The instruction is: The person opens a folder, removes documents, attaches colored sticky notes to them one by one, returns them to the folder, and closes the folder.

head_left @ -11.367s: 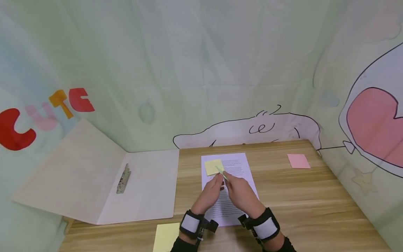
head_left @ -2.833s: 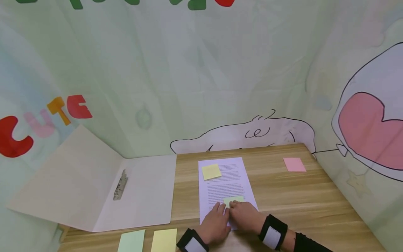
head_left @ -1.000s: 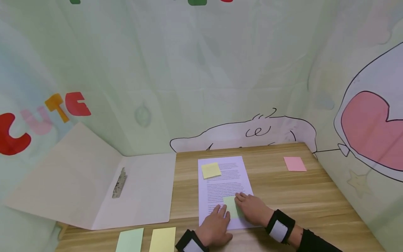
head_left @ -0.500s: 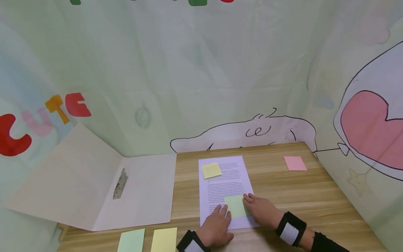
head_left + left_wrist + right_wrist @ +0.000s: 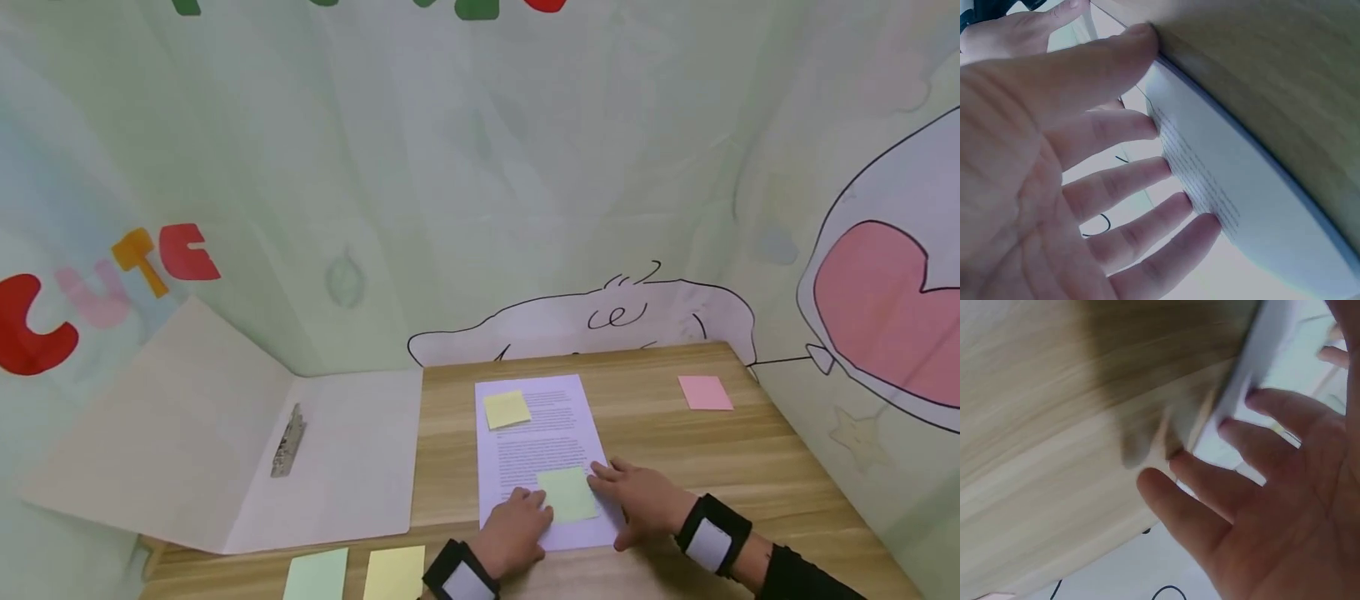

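Note:
A printed sheet (image 5: pixel 536 446) lies on the wooden table, a yellow sticky note (image 5: pixel 507 410) near its top left. On its lower part lies a light green sticky note (image 5: pixel 567 493). My left hand (image 5: pixel 516 532) rests at the sheet's lower left with fingertips at the green note's left edge; the left wrist view shows its fingers spread and touching the printed page (image 5: pixel 1210 162). Just right of the green note is my right hand (image 5: pixel 641 500), its fingers loosely spread over the sheet's right edge. Neither hand grips anything.
An open folder (image 5: pixel 360 467) with a metal clip (image 5: pixel 288 442) stands at the left, its cover raised. A green pad (image 5: pixel 317 573) and a yellow pad (image 5: pixel 395 573) lie along the front edge. A pink pad (image 5: pixel 705 392) sits at back right.
Earlier, both hands held the green note above the sheet; now it lies flat there. A green pad has appeared by the yellow pad. My right hand has slid right, off the note.

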